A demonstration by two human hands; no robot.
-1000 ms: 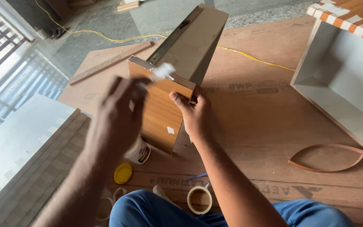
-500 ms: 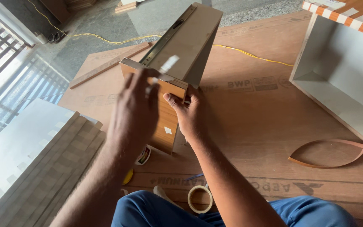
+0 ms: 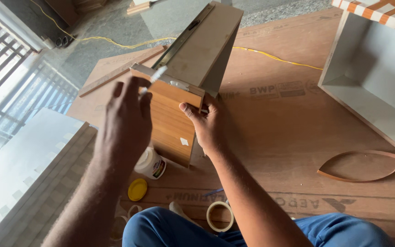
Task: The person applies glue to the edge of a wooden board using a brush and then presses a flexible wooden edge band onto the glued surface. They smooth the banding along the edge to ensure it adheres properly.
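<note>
The left hand has risen to the drawer top, fingers pinching a white stick onto its edge. The right hand, at 3 o'clock, grips the front, steadying it upright on the plywood.

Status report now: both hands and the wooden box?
Left hand on box top edge, pinching white strip. Right hand grips wooden box. Glue bottle beside.

two hands, one wooden drawer, one tape roll
</note>
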